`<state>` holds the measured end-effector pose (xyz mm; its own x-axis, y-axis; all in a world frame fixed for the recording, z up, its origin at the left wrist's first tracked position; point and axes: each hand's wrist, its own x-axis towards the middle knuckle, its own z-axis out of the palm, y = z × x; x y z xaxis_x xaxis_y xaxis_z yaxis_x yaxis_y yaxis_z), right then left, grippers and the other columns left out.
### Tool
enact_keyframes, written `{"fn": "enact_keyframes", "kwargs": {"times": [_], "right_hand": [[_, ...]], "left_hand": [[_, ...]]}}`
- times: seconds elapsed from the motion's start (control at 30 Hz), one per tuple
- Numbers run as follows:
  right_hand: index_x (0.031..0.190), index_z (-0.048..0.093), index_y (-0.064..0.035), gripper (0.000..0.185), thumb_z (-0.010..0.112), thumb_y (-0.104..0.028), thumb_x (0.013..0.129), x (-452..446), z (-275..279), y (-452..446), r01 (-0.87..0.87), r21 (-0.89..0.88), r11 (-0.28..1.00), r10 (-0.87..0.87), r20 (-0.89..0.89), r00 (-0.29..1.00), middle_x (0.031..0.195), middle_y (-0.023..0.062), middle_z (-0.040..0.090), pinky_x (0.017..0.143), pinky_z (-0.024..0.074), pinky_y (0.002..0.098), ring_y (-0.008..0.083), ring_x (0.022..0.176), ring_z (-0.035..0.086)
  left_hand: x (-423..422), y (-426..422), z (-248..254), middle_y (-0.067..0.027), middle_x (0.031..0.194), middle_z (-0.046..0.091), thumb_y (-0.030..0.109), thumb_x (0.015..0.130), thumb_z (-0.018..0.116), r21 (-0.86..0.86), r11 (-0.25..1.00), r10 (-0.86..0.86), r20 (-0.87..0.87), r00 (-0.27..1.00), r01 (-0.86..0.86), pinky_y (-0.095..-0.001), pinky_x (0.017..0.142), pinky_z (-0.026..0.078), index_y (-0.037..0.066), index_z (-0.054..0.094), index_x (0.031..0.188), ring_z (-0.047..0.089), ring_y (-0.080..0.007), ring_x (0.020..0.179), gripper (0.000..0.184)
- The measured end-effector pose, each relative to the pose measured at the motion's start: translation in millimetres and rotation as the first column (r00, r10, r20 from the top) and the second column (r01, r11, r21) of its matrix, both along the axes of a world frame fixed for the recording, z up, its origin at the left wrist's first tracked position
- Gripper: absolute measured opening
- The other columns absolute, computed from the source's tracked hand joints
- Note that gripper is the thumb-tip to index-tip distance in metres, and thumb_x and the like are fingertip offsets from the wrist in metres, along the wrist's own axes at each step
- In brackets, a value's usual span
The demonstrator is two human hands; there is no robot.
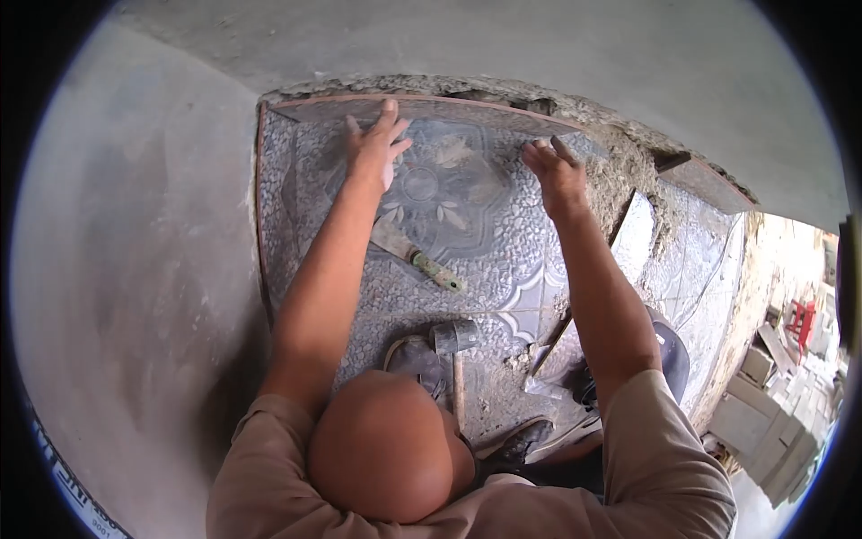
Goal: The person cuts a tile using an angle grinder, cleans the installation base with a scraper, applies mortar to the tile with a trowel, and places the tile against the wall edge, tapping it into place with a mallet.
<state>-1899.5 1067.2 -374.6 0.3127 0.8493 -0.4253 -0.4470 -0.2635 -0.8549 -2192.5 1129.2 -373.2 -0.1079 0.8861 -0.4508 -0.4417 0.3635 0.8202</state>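
My left hand (375, 148) has its fingers spread against the face of a long narrow tile strip (449, 111) standing at the foot of the wall. My right hand (555, 166) is near the strip's right end, fingers apart, with nothing visible in it. Below both hands lies the patterned floor tile (480, 242). A putty knife with a green speckled handle (437, 271) rests on the tile between my forearms. Closer to my feet is a mallet with a dark head (455, 336) and a wooden handle.
Loose mortar (620, 171) is heaped right of my right hand. Beyond it another strip (705, 184) stands along the wall. A cut tile piece (636, 235) lies beside my right forearm. Stacked tiles (763, 404) and a red stool (801, 321) are at the far right.
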Motion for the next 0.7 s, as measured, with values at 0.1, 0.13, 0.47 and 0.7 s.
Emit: {"fn": "enact_keyframes", "kwargs": {"times": [0.1, 0.13, 0.47, 0.7], "right_hand": [[0.137, 0.05, 0.0149, 0.057, 0.075, -0.012, 0.093, -13, -15, 8, 0.027, 0.077, 0.997, -0.033, 0.087, 0.996, 0.128, 0.0189, 0.065, 0.096, 0.0508, 0.0343, 0.0225, 0.112, 0.063], [0.131, 0.059, 0.0117, 0.048, 0.076, -0.013, 0.093, -15, -20, 12, 0.008, 0.11, 0.994, -0.022, 0.124, 0.992, 0.123, 0.0159, 0.068, 0.094, 0.0502, 0.0337, 0.0205, 0.107, 0.063], [0.126, 0.059, 0.0069, 0.041, 0.073, -0.012, 0.092, -28, -21, 30, 0.042, 0.027, 0.999, -0.048, 0.284, 0.958, 0.119, 0.0134, 0.069, 0.086, 0.0502, 0.0342, 0.02, 0.1, 0.063], [0.13, 0.06, 0.0036, 0.036, 0.064, -0.006, 0.096, -9, -41, 50, -0.079, -0.059, 0.995, 0.093, 0.299, 0.95, 0.125, 0.0157, 0.068, 0.09, 0.0561, 0.0362, 0.0258, 0.111, 0.067]], "left_hand": [[-3, 2, -2, -0.0348, 0.154, 0.038, 0.031, 0.089, 0.084, 0.019, 0.999, 0.029, 0.073, 0.997, -0.03, -0.0569, 0.105, 0.052, 0.004, -0.029, 0.156, 0.052, -0.0488, 0.134, 0.134], [-3, 3, -2, -0.0348, 0.154, 0.038, 0.031, 0.089, 0.084, 0.019, 1.0, 0.018, 0.075, 0.997, -0.019, -0.0569, 0.105, 0.052, 0.004, -0.029, 0.156, 0.052, -0.0488, 0.134, 0.134], [-3, 10, -5, -0.0315, 0.153, 0.042, 0.028, 0.088, 0.084, 0.007, 0.997, 0.072, 0.139, 0.988, -0.074, -0.057, 0.106, 0.05, 0.003, -0.032, 0.154, 0.048, -0.0528, 0.135, 0.136], [4, 19, 0, -0.0307, 0.155, 0.042, 0.024, 0.094, 0.077, 0.022, 0.994, 0.101, 0.131, 0.986, -0.105, -0.057, 0.107, 0.05, 0.001, -0.034, 0.152, 0.045, -0.0538, 0.138, 0.128]]}}
